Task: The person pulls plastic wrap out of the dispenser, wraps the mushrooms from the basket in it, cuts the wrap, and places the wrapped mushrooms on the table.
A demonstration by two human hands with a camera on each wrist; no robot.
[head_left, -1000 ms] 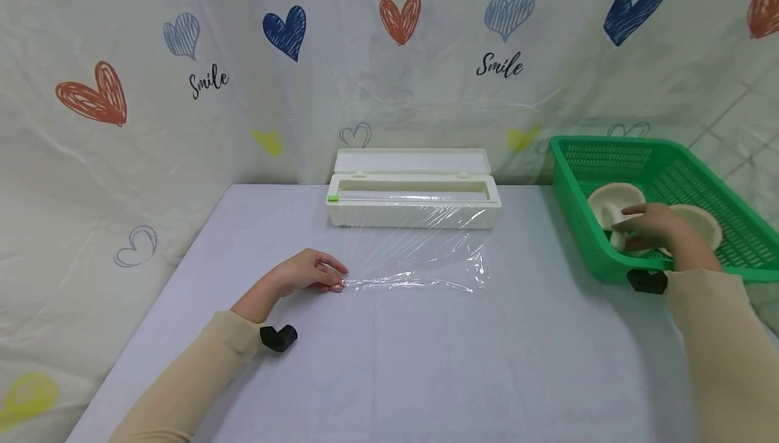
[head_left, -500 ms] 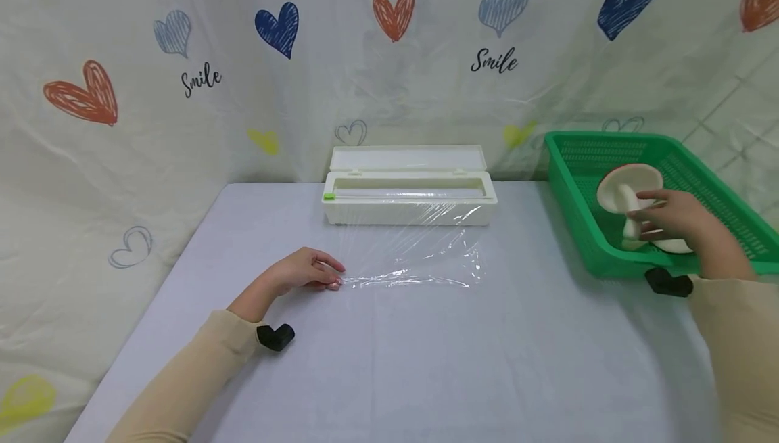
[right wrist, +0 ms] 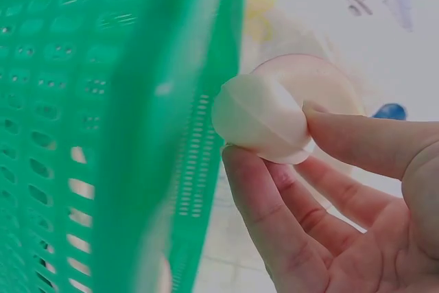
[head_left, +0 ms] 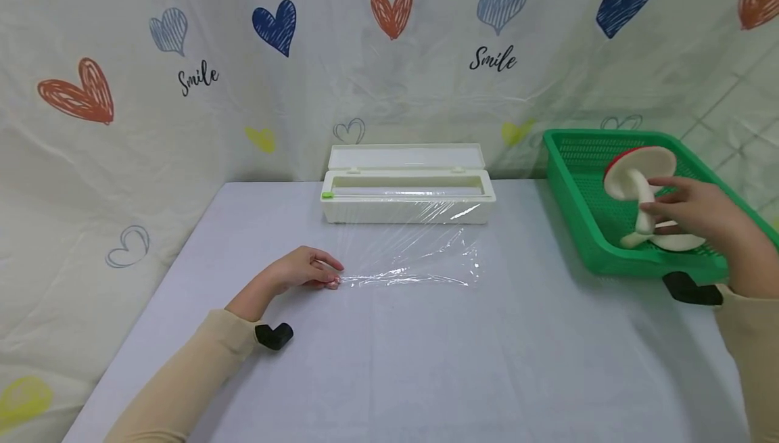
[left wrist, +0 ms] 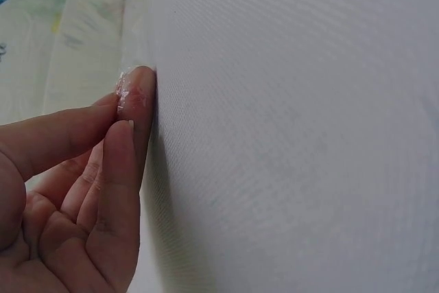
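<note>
My left hand (head_left: 302,269) pinches the front left corner of a sheet of plastic wrap (head_left: 408,257), low over the table. The left wrist view shows the clear film bunched between thumb and fingertips. The sheet runs back to a white wrap dispenser (head_left: 408,210) with its lid raised. Over the green basket, my right hand (head_left: 700,210) grips a toy mushroom (head_left: 645,159) by its pale stem, its red-edged cap tilted upward. In the right wrist view the rounded stem end (right wrist: 260,118) sits between thumb and fingers. Another pale mushroom (head_left: 678,243) lies in the basket below.
The green basket (head_left: 566,216) stands at the right edge of the table, its wall close under my right hand. A small green slider (head_left: 328,195) sits at the dispenser's left end. Behind the table hangs a printed curtain (head_left: 426,91).
My right hand has lifted the mushroom up from the basket floor and moved slightly right, tilting its cap. The left hand keeps its pinch on the wrap; the head view has shifted slightly.
</note>
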